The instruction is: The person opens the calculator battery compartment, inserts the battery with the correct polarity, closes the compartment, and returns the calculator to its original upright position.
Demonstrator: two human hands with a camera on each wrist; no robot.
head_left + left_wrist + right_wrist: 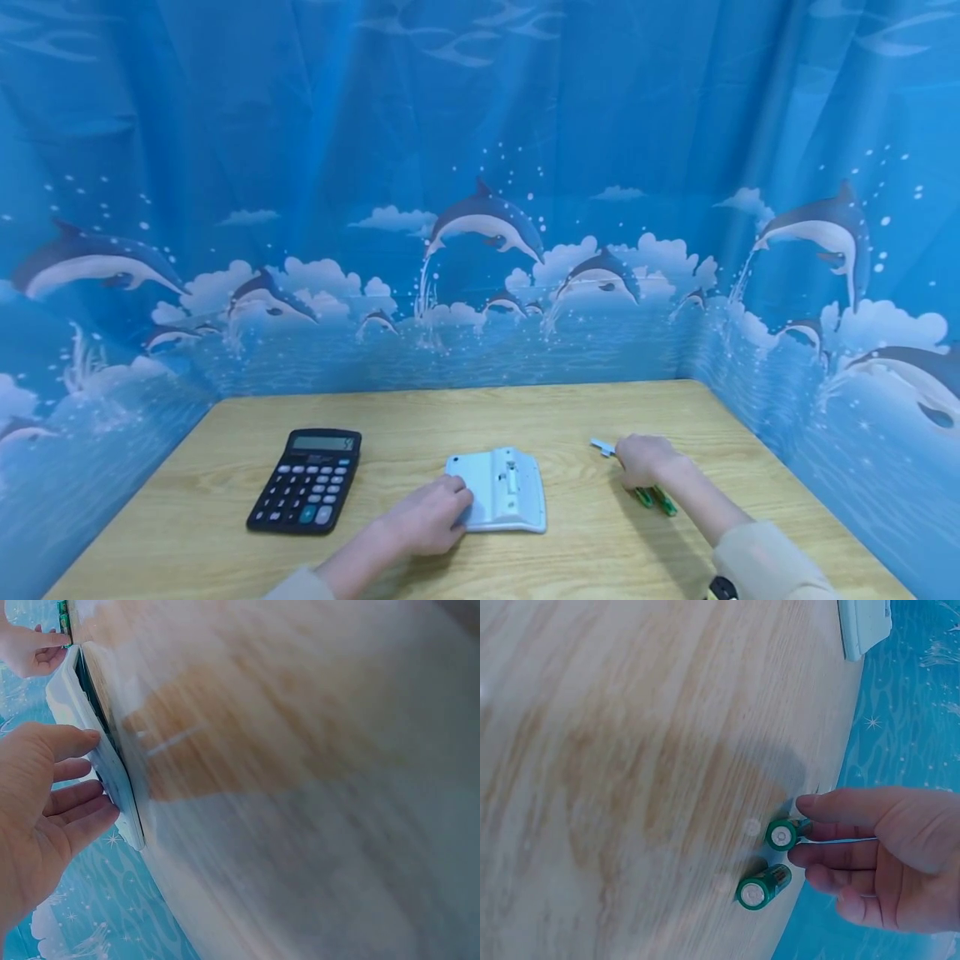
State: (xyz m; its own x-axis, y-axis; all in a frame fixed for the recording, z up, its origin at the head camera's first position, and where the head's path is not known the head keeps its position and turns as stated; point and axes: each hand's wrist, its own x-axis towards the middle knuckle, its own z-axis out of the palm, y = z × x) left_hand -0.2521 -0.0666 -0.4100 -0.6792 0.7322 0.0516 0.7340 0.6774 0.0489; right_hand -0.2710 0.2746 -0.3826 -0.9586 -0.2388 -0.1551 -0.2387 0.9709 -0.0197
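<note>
A pale blue device (480, 492) lies on the table, its back up and a narrow battery slot (512, 479) exposed. My left hand (429, 515) holds the device by its left edge; in the left wrist view, thumb and fingertips meet that edge. To the right, my right hand (648, 462) is over two green batteries. Its thumb and index finger pinch one battery (782, 834), seen end-on in the right wrist view, while the other battery (763, 887) lies beside it on the table. A small pale blue cover (602, 447) lies just beyond the right hand's fingers.
A black calculator (307, 482) with lit-up digits sits at the left of the wooden table (397, 417). Blue curtains (345, 167) with dolphins stand behind the table and along both sides.
</note>
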